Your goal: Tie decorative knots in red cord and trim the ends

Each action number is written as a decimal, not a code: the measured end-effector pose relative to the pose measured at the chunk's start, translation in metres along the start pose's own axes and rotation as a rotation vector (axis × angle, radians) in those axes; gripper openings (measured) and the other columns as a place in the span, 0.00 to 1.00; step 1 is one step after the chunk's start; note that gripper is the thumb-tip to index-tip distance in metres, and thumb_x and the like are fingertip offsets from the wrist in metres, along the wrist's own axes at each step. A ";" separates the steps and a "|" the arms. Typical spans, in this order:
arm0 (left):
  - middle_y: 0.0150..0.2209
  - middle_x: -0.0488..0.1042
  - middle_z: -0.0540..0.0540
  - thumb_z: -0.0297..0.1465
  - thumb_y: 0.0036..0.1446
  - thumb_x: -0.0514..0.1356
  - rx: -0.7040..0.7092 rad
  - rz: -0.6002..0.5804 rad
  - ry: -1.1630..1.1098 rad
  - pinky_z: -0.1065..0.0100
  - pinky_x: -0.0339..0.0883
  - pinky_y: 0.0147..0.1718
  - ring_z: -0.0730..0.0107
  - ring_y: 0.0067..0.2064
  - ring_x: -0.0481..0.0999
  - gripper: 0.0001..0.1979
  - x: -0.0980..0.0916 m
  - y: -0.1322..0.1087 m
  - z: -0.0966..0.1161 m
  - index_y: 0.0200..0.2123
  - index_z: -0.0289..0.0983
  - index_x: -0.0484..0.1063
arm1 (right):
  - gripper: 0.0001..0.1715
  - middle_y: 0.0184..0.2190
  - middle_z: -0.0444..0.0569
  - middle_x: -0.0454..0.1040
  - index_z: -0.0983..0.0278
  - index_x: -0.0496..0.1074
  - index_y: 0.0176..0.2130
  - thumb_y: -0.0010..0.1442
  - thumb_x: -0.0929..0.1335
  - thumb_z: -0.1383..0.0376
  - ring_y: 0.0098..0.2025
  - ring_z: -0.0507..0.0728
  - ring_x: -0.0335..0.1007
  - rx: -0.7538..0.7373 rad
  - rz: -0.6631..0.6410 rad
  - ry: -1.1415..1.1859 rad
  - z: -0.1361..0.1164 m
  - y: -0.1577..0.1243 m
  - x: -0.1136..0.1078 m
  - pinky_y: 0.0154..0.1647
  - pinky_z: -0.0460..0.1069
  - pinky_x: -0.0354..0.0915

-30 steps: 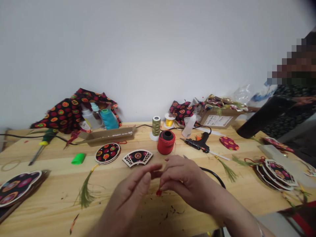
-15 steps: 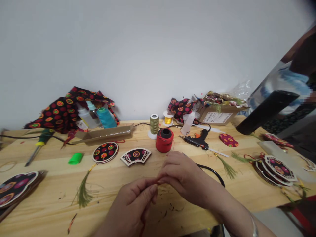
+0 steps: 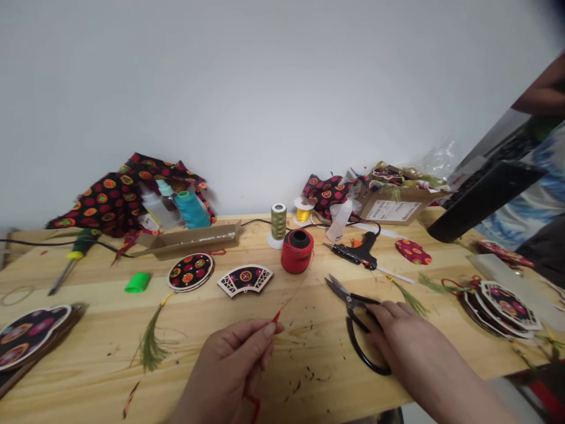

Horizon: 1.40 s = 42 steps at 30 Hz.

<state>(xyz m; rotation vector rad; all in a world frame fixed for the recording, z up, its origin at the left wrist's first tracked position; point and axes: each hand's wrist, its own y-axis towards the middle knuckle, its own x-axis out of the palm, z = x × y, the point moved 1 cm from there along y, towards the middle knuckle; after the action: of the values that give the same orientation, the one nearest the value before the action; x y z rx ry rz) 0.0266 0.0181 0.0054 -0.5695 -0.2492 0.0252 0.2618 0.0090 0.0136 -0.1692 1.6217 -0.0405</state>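
Watching from beside the pine workbench point(image 3: 79, 347), I'd worry that a sharp tug could topple the red thread spool point(image 3: 297, 252) ahead of the left hand point(image 3: 232, 365) or snap the line. That hand, wrist low, pinches the red thread point(image 3: 289, 300) between thumb and forefinger. To its right, the right hand point(image 3: 399, 344) lies half-open over black-handled scissors point(image 3: 351, 302), fingers resting on them.

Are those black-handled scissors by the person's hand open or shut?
Slightly open: the blades of the scissors spread in a narrow V on the wooden table, with the right hand on the handles.
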 end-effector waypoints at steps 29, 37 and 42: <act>0.10 0.55 0.59 0.36 0.37 0.69 0.080 0.022 -0.023 0.80 0.43 0.11 0.83 0.14 0.47 0.11 0.004 -0.004 0.001 0.23 0.35 0.78 | 0.03 0.19 0.41 0.67 0.65 0.70 0.25 0.43 0.67 0.71 0.23 0.50 0.61 -0.033 -0.362 0.747 -0.051 -0.013 -0.018 0.20 0.43 0.52; 0.18 0.71 0.51 0.34 0.44 0.65 0.125 -0.111 0.064 0.73 0.63 0.25 0.71 0.22 0.67 0.07 0.005 -0.005 -0.001 0.27 0.37 0.80 | 0.01 0.18 0.40 0.63 0.64 0.66 0.23 0.44 0.65 0.69 0.21 0.48 0.55 -0.081 -0.373 0.703 -0.057 -0.002 -0.019 0.17 0.42 0.46; 0.13 0.65 0.54 0.33 0.44 0.65 0.084 -0.128 0.000 0.71 0.65 0.26 0.74 0.18 0.63 0.06 0.005 -0.006 -0.002 0.27 0.38 0.80 | 0.04 0.16 0.39 0.60 0.65 0.66 0.21 0.42 0.68 0.68 0.19 0.47 0.51 -0.028 -0.369 0.702 -0.060 -0.002 -0.018 0.15 0.41 0.45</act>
<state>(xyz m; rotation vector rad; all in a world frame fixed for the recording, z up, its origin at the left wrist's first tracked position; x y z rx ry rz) 0.0318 0.0121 0.0084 -0.4691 -0.2825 -0.0883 0.2036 0.0052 0.0351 -0.5178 2.2684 -0.3984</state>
